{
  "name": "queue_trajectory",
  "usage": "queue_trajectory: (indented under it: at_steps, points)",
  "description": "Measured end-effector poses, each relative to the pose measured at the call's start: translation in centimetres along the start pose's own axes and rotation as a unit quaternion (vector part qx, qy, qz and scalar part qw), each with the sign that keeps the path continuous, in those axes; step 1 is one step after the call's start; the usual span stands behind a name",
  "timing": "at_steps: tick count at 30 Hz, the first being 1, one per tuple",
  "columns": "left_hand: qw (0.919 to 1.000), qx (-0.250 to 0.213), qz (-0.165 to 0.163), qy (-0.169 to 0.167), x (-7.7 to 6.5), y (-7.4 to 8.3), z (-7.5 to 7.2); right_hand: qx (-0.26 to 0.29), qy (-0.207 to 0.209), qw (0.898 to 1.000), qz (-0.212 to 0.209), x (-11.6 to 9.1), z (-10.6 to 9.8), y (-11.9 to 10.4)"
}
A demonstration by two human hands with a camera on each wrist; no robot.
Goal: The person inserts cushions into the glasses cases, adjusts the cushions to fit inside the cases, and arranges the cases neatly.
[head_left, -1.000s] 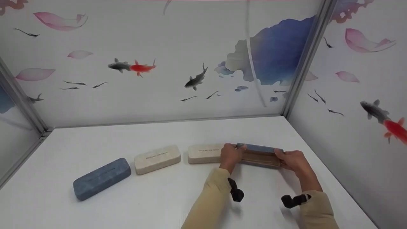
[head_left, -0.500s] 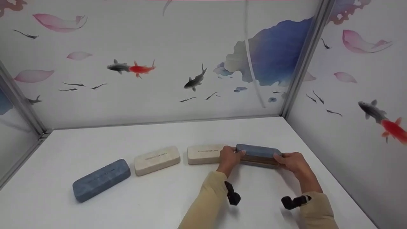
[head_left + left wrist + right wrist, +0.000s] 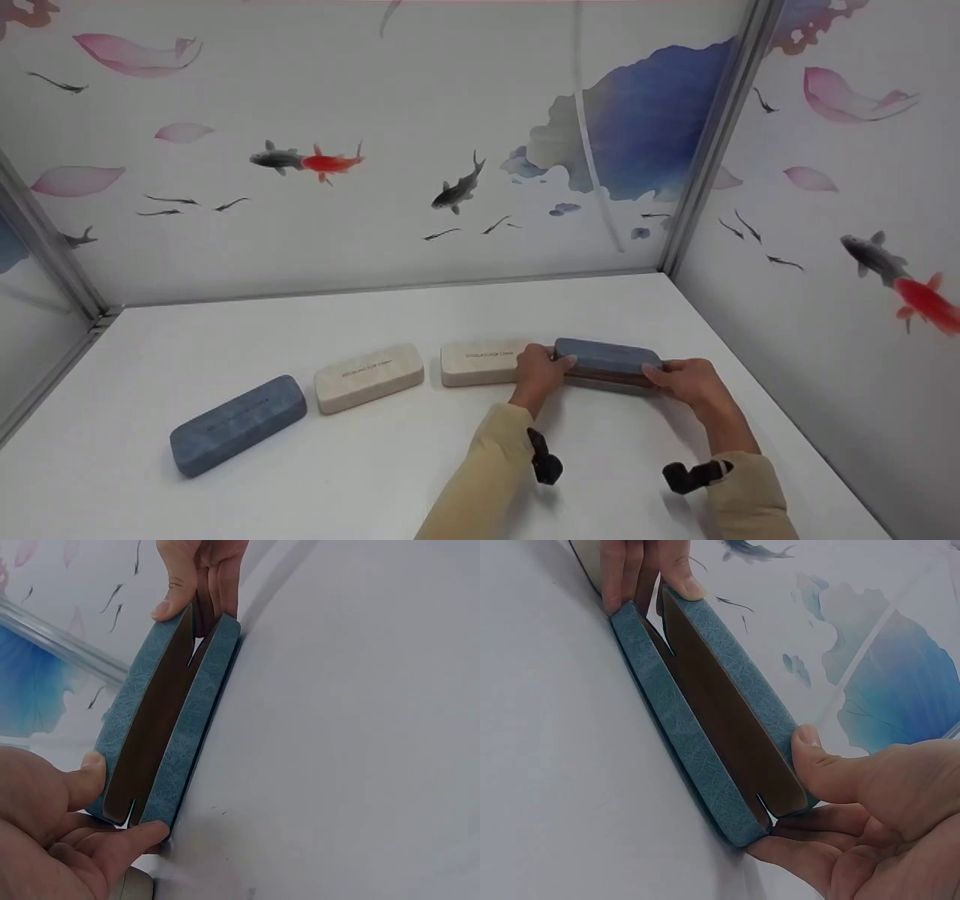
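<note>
Both hands hold a blue glasses case (image 3: pixel 609 355) by its two ends, over the right part of the table. Its lid stands partly raised, and a brown lining (image 3: pixel 154 731) shows through the gap. At the case's left end, the left hand (image 3: pixel 538 375) has its thumb on the lid and fingers at the lower half. The right hand (image 3: pixel 694 382) grips the other end, thumb on the lid (image 3: pixel 735 652) and fingers below. Just left of the held case lies a shut cream glasses case (image 3: pixel 480 363), partly covered by the left hand.
Farther left on the white table (image 3: pixel 360 480) lie another cream case (image 3: pixel 369 379) and a second blue case (image 3: pixel 238 425), both shut. Printed wall panels (image 3: pixel 360 247) border the table at the back and on the right (image 3: pixel 862 360).
The lid of the held blue case has come down from wide open to a narrower gap. Both hands keep their places at its ends.
</note>
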State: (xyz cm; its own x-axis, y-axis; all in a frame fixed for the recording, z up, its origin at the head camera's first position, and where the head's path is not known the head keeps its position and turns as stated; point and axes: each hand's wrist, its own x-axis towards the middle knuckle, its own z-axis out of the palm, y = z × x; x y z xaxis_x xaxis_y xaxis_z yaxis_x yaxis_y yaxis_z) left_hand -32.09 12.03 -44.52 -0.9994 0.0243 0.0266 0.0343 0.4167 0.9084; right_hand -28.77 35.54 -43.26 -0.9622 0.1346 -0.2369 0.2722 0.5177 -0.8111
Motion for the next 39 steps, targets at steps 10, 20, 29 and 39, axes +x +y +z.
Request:
queue_trajectory:
  at_steps: [10, 20, 29, 39]
  points:
    - [0.9998, 0.012, 0.006, 0.012, -0.3, -0.2, 0.1, 0.000, 0.004, 1.000, -0.001, 0.0, 0.1, 0.2]
    - [0.9990, 0.008, 0.036, 0.025, -0.6, -0.5, 0.3, 0.048, 0.023, 0.999, -0.004, 0.3, 0.1, 0.8]
    - [0.9992, 0.023, 0.025, 0.021, -0.7, -0.4, 0.5, 0.091, 0.009, 0.996, 0.004, 0.5, -0.4, 1.1]
    - [0.9983, 0.027, 0.050, 0.016, -0.7, -0.6, 0.2, 0.060, 0.018, 0.998, 0.018, 0.0, 0.1, -0.2]
